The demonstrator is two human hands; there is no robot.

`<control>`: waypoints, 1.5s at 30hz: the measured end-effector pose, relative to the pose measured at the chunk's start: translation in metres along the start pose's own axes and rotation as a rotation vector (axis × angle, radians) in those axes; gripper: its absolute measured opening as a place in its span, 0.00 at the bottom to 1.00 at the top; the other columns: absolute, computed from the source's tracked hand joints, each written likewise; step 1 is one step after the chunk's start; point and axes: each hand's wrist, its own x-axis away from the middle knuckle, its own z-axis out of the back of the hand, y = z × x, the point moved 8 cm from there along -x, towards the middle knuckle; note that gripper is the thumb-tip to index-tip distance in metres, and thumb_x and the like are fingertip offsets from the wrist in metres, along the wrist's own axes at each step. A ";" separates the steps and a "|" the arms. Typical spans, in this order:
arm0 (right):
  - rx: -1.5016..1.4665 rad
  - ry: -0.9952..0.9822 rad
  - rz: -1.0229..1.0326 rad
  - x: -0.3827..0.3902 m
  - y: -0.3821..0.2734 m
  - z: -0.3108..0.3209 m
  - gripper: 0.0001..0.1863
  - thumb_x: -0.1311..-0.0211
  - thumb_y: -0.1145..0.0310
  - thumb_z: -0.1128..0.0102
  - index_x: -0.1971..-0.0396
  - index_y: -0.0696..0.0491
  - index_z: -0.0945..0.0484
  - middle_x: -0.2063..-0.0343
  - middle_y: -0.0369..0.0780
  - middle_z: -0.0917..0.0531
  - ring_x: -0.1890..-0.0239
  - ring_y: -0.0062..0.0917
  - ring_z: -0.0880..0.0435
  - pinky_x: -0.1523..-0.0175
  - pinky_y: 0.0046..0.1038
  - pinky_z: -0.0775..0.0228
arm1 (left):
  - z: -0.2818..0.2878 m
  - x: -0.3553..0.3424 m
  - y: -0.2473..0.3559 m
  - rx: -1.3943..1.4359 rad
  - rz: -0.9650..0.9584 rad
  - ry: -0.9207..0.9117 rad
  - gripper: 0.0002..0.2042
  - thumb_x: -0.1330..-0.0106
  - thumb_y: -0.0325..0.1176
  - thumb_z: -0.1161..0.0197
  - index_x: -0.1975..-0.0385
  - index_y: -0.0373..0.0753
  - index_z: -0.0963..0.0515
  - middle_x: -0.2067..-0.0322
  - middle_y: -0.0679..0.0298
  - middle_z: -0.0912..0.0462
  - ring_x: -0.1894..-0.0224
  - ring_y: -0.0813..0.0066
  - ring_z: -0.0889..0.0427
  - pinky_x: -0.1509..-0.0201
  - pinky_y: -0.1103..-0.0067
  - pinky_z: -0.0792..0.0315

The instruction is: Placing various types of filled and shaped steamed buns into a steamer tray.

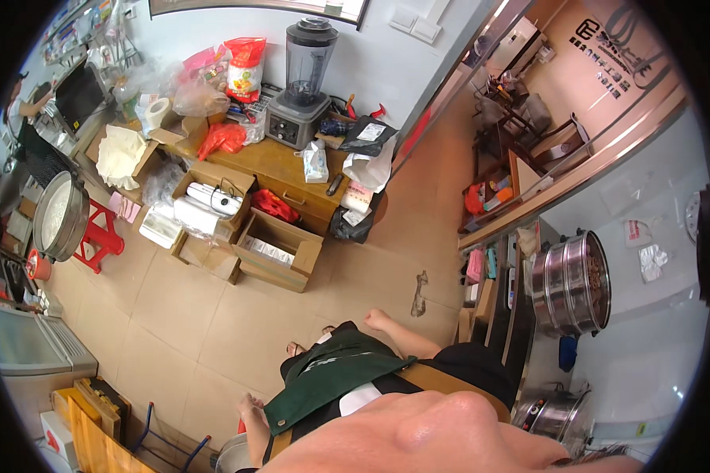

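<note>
My left hand [250, 406] hangs low beside the green apron [331, 378], its fingers loosely apart and holding nothing visible. Close below it is the rim of a round metal container [233, 455], mostly cut off by my body. On the other side of the apron, my right hand [377, 318] hangs above the tiled floor with its fingers curled in; nothing shows in it. Neither hand touches an object that I can see.
A blender [298, 87] stands on a wooden desk [252, 158] cluttered with bags. Cardboard boxes [280, 251] sit before it. Left are a red stool [101, 236] and a metal pan of white contents [59, 217]. Right, stacked steamers [572, 284] stand on a counter.
</note>
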 end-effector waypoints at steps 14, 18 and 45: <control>0.049 -0.051 -0.058 -0.015 0.061 0.037 0.15 0.51 0.62 0.41 0.68 0.58 0.23 0.79 0.42 0.20 0.79 0.26 0.22 0.73 0.28 0.29 | -0.116 0.058 0.002 -0.433 0.038 0.319 0.09 0.43 0.37 0.46 0.68 0.38 0.31 0.79 0.64 0.31 0.80 0.72 0.32 0.80 0.77 0.35; -0.012 -0.067 -0.126 -0.025 0.076 0.051 0.15 0.51 0.61 0.41 0.67 0.57 0.23 0.80 0.40 0.21 0.80 0.25 0.22 0.77 0.26 0.30 | -0.122 0.049 -0.010 -0.360 0.039 0.261 0.09 0.43 0.38 0.46 0.73 0.40 0.32 0.82 0.66 0.34 0.85 0.74 0.35 0.84 0.79 0.38; 0.369 -0.189 -0.088 -0.085 0.015 0.057 0.10 0.51 0.65 0.47 0.80 0.57 0.24 0.85 0.42 0.23 0.80 0.28 0.23 0.76 0.30 0.31 | -0.055 0.105 -0.037 -0.238 -0.106 0.258 0.15 0.38 0.41 0.49 0.82 0.39 0.37 0.88 0.68 0.38 0.89 0.76 0.39 0.86 0.81 0.44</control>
